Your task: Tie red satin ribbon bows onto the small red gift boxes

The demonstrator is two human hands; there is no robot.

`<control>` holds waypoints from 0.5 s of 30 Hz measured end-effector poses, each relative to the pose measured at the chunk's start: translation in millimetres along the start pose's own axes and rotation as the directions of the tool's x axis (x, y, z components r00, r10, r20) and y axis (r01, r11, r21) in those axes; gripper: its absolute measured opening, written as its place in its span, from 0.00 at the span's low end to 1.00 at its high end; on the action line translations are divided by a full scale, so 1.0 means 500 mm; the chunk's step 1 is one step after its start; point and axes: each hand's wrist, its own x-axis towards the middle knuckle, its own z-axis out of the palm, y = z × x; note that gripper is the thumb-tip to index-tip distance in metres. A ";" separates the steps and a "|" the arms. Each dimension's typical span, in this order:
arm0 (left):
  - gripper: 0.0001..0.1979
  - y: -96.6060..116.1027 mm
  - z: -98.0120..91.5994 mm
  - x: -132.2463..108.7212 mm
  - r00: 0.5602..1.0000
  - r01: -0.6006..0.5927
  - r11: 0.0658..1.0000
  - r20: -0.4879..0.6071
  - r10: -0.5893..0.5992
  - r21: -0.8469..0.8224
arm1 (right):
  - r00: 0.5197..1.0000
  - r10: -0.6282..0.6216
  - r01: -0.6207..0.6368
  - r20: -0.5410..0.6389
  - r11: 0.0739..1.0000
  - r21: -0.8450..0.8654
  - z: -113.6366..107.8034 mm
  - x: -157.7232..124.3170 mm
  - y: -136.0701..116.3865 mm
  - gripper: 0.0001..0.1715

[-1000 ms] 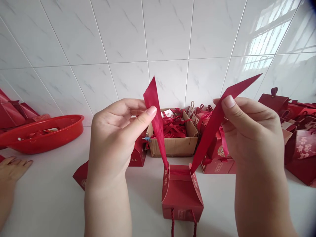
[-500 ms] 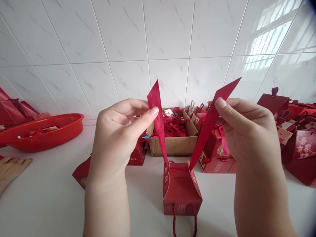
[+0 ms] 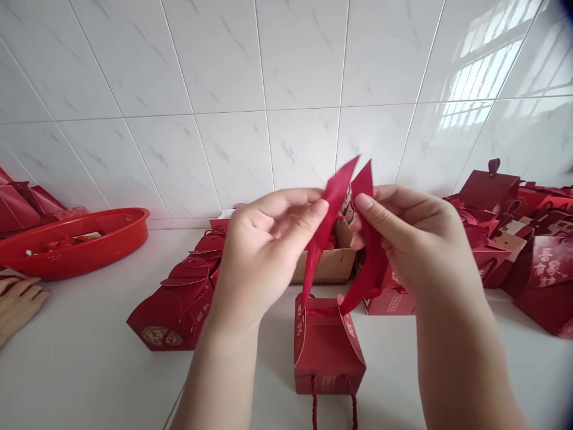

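A small red gift box (image 3: 328, 352) stands on the white floor in front of me, a red ribbon threaded through its top. My left hand (image 3: 268, 251) pinches the left end of the ribbon (image 3: 323, 233) between thumb and fingers. My right hand (image 3: 412, 239) pinches the right ribbon end (image 3: 369, 251). Both ends rise from the box top and nearly meet above it, between my two thumbs. A twisted red cord handle (image 3: 333, 403) hangs down the box's front.
A cardboard box (image 3: 329, 266) sits behind my hands. Finished red gift boxes lie at left (image 3: 176, 307) and pile up at right (image 3: 528, 239). A red plastic basket (image 3: 76, 242) stands far left. Another person's bare foot (image 3: 18, 301) rests at the left edge.
My hands have come together, bringing the two ribbon ends from wide apart to nearly touching above the box. The view shifted slightly, showing more boxes at left.
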 end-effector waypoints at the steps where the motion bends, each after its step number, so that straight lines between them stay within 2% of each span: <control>1: 0.06 0.001 0.008 -0.002 0.999 0.021 1.000 0.029 -0.020 -0.002 | 0.999 0.020 -0.020 0.039 1.000 0.000 0.002 -0.001 -0.001 0.10; 4: 0.07 0.006 0.024 -0.006 0.995 0.067 0.997 0.070 -0.069 0.025 | 0.987 0.042 -0.044 0.156 0.999 0.009 0.006 -0.004 -0.007 0.08; 9: 0.15 0.015 0.029 -0.008 0.993 0.121 0.992 -0.003 -0.121 0.032 | 0.976 0.023 -0.034 0.216 0.998 0.046 0.005 -0.006 -0.008 0.06; 12: 0.09 0.017 0.028 -0.007 0.993 0.119 0.991 0.007 -0.120 0.056 | 0.968 0.017 -0.033 0.250 0.998 0.061 0.001 -0.006 -0.005 0.09; 15: 0.06 0.013 0.025 -0.004 0.998 0.060 0.995 -0.008 -0.059 0.077 | 0.962 0.015 -0.040 0.271 0.995 0.086 0.001 -0.005 -0.005 0.13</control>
